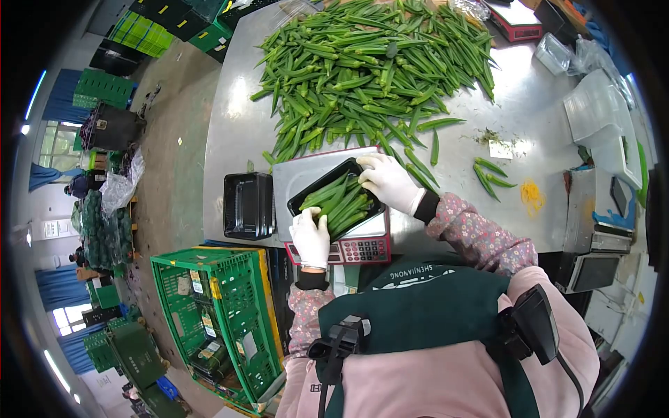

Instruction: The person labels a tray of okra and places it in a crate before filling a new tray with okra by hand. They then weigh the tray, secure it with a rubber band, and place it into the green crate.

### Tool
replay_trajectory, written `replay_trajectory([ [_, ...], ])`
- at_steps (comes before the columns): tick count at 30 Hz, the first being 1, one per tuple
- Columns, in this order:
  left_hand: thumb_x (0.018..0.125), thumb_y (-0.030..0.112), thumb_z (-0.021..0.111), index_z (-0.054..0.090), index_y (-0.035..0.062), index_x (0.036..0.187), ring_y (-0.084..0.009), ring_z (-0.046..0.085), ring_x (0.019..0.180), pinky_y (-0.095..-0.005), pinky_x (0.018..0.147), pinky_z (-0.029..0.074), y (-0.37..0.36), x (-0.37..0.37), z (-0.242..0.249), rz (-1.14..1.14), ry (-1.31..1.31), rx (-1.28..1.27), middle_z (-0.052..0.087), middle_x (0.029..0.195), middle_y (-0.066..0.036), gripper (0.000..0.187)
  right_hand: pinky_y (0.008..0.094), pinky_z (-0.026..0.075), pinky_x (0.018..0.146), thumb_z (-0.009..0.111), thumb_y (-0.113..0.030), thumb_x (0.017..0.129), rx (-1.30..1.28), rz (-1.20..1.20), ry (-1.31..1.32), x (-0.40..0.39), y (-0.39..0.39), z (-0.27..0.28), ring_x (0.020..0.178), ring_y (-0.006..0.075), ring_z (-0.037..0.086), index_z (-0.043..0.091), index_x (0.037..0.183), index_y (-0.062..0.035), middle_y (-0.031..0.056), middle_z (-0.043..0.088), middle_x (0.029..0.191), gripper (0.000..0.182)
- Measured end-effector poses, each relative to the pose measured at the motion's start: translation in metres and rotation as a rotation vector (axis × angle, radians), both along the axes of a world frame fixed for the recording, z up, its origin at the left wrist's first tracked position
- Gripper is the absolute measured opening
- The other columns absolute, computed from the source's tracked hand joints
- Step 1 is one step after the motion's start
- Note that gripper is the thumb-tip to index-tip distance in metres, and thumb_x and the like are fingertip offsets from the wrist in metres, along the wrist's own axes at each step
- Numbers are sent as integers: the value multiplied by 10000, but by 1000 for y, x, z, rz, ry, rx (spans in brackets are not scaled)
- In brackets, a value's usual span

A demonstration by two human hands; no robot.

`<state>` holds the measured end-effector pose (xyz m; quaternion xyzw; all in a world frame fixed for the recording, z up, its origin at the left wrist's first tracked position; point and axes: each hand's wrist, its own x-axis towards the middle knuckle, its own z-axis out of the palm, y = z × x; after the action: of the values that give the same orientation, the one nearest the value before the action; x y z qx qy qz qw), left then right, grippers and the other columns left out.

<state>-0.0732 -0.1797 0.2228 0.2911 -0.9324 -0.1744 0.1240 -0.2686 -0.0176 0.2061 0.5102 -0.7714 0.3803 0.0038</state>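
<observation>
A black plastic tray (295, 211) filled with green okra (337, 202) rests at a slant on a red and silver weighing scale (286, 177). My left hand (309, 238), in a white glove, is closed at the tray's near left edge, fingertips against the okra. At the far right corner, my white-gloved right hand (391, 182) curls its fingers over the rim beside the okra tips. Left of the scale stand nested black trays (249, 206) with nothing in them. A big heap of loose okra (369, 76) covers the far part of the metal table (233, 132).
A green crate (209, 313) holding several packed trays stands below the table on the left. Right of my arm lie loose okra (493, 174) and yellow rubber bands (532, 196). Clear plastic containers (599, 111) and a machine (592, 209) line the right edge.
</observation>
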Motion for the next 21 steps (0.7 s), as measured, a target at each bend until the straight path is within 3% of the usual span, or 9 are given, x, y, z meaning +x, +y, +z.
replay_trajectory([
  [2, 821, 144, 728, 652, 111, 1050, -271, 580, 1010, -409, 926, 411, -2, 0, 6, 5, -9, 12, 653, 1012, -66, 244, 432, 420, 1004, 685, -138, 826, 9, 35, 39, -5, -3, 2, 1186, 325, 532, 675, 907, -81, 123, 623, 1219, 99],
  [4, 821, 136, 721, 654, 119, 1056, -265, 584, 998, -406, 937, 406, -5, 3, 10, -73, 101, -259, 653, 1000, -60, 245, 434, 410, 1014, 687, -140, 818, -9, 99, 104, -9, -8, 3, 1207, 322, 527, 673, 898, -86, 130, 615, 1252, 98],
  [10, 805, 101, 716, 672, 117, 1049, -267, 581, 1000, -411, 947, 404, -16, 17, -9, -138, 159, -176, 647, 1000, -58, 249, 407, 477, 946, 668, -177, 848, -15, 179, 131, -19, -29, -1, 1095, 326, 601, 695, 952, -68, 127, 628, 1238, 153],
  [12, 803, 87, 710, 676, 115, 1052, -275, 577, 1013, -414, 945, 407, -13, 18, -9, -128, 197, -180, 643, 1014, -64, 253, 385, 507, 891, 699, -191, 830, 51, 133, -23, -19, -36, -2, 1024, 304, 633, 686, 972, -69, 120, 639, 1196, 188],
  [14, 800, 57, 689, 677, 97, 1059, -295, 559, 1049, -429, 940, 413, -8, 19, -7, -17, 239, -228, 629, 1072, -90, 262, 380, 525, 830, 727, -200, 811, 8, 108, 35, -19, -39, -1, 956, 296, 648, 662, 1005, -73, 109, 649, 1118, 241],
  [15, 813, 56, 666, 662, 80, 1143, -324, 536, 1121, -452, 967, 407, -5, 19, -5, 33, 251, -215, 605, 1187, -131, 330, 383, 524, 822, 733, -201, 810, 64, 46, -38, -16, -38, 2, 950, 297, 646, 649, 1017, -74, 101, 646, 1088, 257],
  [18, 843, 69, 653, 625, 85, 1251, -332, 517, 1207, -445, 1033, 385, 5, 8, -1, 70, 303, -206, 577, 1296, -151, 409, 386, 525, 798, 723, -229, 831, 118, -28, -106, -7, -34, -2, 920, 297, 644, 620, 1050, -88, 83, 641, 1041, 281],
  [21, 898, 160, 633, 582, 98, 1332, -308, 460, 1316, -490, 1136, 276, 3, 9, -17, 0, 124, -189, 530, 1415, -99, 442, 386, 533, 779, 669, -292, 872, -2, -72, 6, 1, -36, -11, 890, 288, 657, 666, 1059, -116, 82, 642, 1056, 257],
])
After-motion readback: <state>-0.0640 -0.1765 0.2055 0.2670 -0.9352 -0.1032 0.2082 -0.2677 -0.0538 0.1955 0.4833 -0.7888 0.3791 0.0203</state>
